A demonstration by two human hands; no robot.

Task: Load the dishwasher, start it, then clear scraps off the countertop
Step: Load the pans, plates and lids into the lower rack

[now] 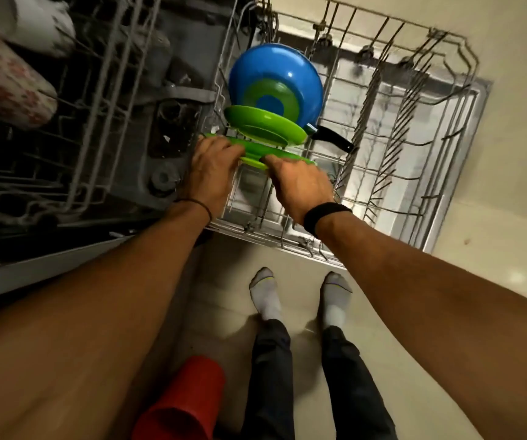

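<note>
This is a kitchen in a home. A dishwasher [167, 100] stands open, and its lower rack [446, 138] is pulled out over a pale tiled floor [493, 217]. Green plates [265, 125] and a blue pan [274, 74] stand in the rack. Cups [8, 84] lie in the upper rack [106, 74]. The person wears only socks [265, 293], like people do at home.

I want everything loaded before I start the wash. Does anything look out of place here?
One thing: a red cup seems to lie on its side by the person's legs, outside the rack; what it rests on is unclear. In the rack, the blue pan and a green plate stand on edge normally.
</note>
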